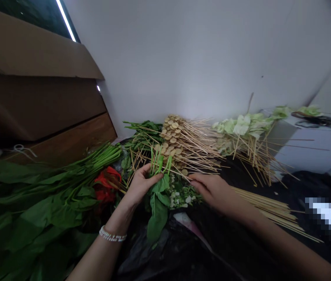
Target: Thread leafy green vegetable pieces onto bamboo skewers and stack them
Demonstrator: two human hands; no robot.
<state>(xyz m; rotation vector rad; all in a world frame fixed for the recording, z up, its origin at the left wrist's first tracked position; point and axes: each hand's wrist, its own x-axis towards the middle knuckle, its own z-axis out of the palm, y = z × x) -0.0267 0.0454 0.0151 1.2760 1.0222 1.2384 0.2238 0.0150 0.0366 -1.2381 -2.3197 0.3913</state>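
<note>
at the lower left of the frame, a heap of large-leaved greens [51,207], with stems toward the middle, likely for easy picking by the stem ends. just to the right, bunched red wrapping [106,181]. at the centre, in the left hand [141,182], a few leafy stems [157,216], pinched between thumb and fingers with leaves hanging down, presumably to hold the upper stalks firm and uncovered. above, near the wall [183,58], skewered round slices [171,130] in a pile, with bare ends to the right, probably for tidy gathering. right of centre, in the right hand [212,191], with thumb and fingers closed on the right end, a thin stick [183,175], aimed left at the stems, seemingly for better control; whether already through them, cannot tell. farther right, skewered pale leaves [248,124]; below, loose sticks [270,208] in one direction, perhaps for quick reach.
</note>
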